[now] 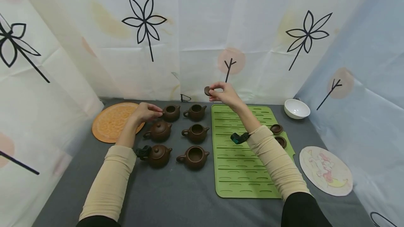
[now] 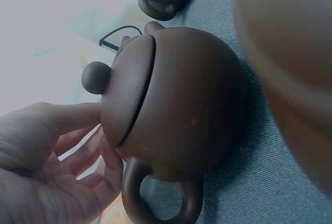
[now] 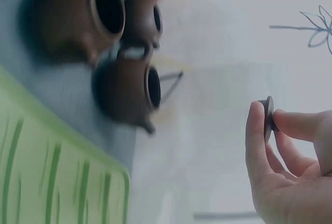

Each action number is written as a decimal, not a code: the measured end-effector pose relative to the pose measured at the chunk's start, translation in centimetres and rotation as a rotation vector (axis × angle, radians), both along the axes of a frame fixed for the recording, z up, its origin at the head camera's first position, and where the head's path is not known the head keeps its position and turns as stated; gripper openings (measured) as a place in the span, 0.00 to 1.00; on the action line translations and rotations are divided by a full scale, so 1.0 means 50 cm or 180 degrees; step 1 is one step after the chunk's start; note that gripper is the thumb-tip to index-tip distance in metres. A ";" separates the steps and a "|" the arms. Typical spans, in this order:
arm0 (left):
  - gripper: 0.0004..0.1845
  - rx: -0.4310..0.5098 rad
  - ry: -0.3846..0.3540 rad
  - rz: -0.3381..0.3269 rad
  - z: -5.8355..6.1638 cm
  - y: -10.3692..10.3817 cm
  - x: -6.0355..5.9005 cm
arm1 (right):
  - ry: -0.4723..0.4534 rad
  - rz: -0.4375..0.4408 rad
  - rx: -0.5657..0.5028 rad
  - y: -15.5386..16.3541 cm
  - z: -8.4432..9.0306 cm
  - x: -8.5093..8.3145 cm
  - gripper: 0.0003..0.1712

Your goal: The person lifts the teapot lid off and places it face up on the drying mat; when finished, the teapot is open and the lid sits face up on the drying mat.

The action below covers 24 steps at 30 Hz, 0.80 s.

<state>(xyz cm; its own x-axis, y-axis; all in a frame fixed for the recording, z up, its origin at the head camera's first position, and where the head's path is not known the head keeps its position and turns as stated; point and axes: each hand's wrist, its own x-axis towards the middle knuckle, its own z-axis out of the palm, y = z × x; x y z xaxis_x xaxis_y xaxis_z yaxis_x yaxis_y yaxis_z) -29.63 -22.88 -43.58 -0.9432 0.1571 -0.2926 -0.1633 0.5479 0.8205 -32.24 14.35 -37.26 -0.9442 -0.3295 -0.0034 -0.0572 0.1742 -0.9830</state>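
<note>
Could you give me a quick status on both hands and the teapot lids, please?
Right hand pinches a lid, raised above the green mat. Left hand touches the open back-left teapot. Nothing in the way.

Head view downward; wrist views close, perhaps sharing teapots (image 1: 195,112).

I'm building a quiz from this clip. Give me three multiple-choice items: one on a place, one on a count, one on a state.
1. Where is the white bowl?
A. on the green mat
B. right of the green mat
C. on the orange plate

2. How many teapots stand on the cloth?
A. four
B. six
C. eight

3. What does the right hand do?
A. pinches a lid in the air
B. lies flat on the mat
C. holds the bowl

B: the bowl sits beyond the mat's right edge.
B: two columns of three.
A: the lid is between thumb and fingers.
</note>
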 end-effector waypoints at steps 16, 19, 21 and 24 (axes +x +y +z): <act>0.21 -0.0107 0.0104 -0.0067 0.005 0.003 0.006 | 0.0072 0.0308 0.0545 0.181 0.023 0.101 0.29; 0.20 -0.0109 0.0119 -0.0055 0.004 0.004 0.006 | 0.0007 0.0327 0.0558 0.206 0.019 0.124 0.28; 0.20 -0.0111 0.0122 -0.0041 0.003 0.004 0.004 | 0.0052 0.0307 0.0630 0.224 0.012 0.137 0.28; 0.20 -0.0123 0.0126 -0.0033 0.002 0.003 0.001 | 0.0162 0.0257 0.0774 0.253 -0.003 0.156 0.30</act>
<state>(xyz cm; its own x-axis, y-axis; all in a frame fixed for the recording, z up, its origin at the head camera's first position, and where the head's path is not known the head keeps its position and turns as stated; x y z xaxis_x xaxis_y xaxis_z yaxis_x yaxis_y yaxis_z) -29.58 -22.71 -43.50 -0.9526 0.1560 -0.2610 -0.1253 0.5808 0.8043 -24.46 27.00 -37.42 -0.9158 -0.3992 -0.0449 -0.1289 0.3978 -0.9084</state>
